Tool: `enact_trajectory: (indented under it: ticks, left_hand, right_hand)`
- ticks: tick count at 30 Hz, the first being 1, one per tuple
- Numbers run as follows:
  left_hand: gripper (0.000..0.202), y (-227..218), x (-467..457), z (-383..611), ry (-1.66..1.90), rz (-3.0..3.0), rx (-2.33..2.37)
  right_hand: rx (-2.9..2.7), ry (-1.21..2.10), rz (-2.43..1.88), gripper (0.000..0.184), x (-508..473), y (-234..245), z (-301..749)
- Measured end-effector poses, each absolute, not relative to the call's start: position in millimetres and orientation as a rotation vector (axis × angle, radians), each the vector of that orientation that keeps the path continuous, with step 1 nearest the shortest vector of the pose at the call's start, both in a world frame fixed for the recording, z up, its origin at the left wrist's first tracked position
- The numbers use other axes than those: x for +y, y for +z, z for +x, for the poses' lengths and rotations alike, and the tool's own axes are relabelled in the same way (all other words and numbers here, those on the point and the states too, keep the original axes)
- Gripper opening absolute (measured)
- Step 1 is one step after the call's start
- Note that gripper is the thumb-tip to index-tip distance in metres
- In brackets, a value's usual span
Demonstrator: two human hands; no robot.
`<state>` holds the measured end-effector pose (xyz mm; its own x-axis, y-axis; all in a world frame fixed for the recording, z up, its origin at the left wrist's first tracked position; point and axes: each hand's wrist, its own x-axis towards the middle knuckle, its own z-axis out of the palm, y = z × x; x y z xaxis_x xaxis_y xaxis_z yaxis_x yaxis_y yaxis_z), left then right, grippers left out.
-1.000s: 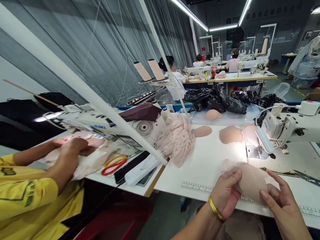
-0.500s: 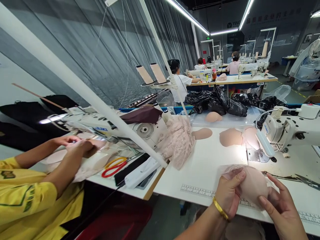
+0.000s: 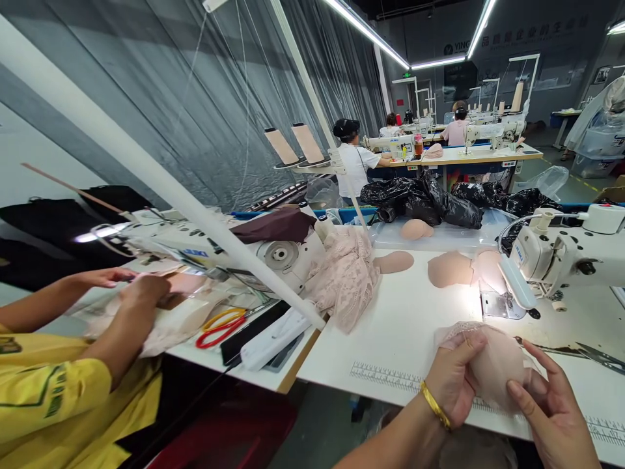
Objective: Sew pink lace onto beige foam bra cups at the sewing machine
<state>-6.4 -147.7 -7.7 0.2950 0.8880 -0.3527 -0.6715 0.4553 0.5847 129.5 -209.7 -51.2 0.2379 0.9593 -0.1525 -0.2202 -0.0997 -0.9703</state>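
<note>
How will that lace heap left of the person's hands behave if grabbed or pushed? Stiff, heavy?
Likely floppy: the lace cloth lies in loose, crumpled folds.

Probably light for its bulk, as the material looks thin and patterned.

Pushed across the white table, it would probably bunch rather than roll, given its soft, irregular shape.

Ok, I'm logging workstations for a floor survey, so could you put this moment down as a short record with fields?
Left hand: grips the beige cup at its left side; gold bracelet on wrist
Right hand: holds the cup's right side, thumb in front
Machine: white sewing machine, beyond the hands
Table: lace fabric heaped at far left; ruler markings along near edge
Neighbour: co-worker in yellow at left, both hands at another sewing machine
</note>
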Motion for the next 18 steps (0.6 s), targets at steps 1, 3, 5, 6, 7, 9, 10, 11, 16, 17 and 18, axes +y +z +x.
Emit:
enact_trajectory:
  ticks: [1,3,5,6,7,9,10,11,16,17,18]
  left_hand:
    - [0.043,-7,-146,-5,1.065,0.371,0.708]
    - [0.042,-5,-143,-4,1.068,0.393,0.701]
    - [0.042,-1,-140,-7,1.064,0.432,0.689]
    - [0.042,2,-139,-11,1.048,0.479,0.68]
    - [0.043,5,-137,-16,1.018,0.564,0.665]
    - [0.046,15,-132,-29,0.872,0.958,0.568]
    - [0.044,20,-128,-35,0.768,1.232,0.486]
    - [0.037,25,-123,-40,0.637,1.552,0.369]
    - [0.017,22,-81,-32,0.288,2.522,0.224]
    - [0.018,17,-71,-26,0.221,2.645,0.235]
    - [0.016,11,-62,-20,0.165,2.723,0.243]
  right_hand:
    - [-0.813,1.205,-1.257,0.081,-210,-51,129]
    - [-0.832,1.221,-1.259,0.086,-212,-53,131]
    - [-0.884,1.235,-1.264,0.091,-214,-56,136]
    - [-0.923,1.233,-1.272,0.093,-214,-58,141]
    - [-0.974,1.207,-1.283,0.092,-213,-60,149]
    - [-1.155,1.077,-1.277,0.083,-206,-61,169]
    - [-1.296,0.982,-1.26,0.072,-198,-59,180]
    - [-1.489,0.865,-1.206,0.059,-188,-55,191]
    - [-2.379,0.315,-1.003,0.026,-119,-30,222]
    - [-2.425,0.225,-0.999,0.027,-107,-29,223]
    - [-2.439,0.17,-1.014,0.029,-98,-29,224]
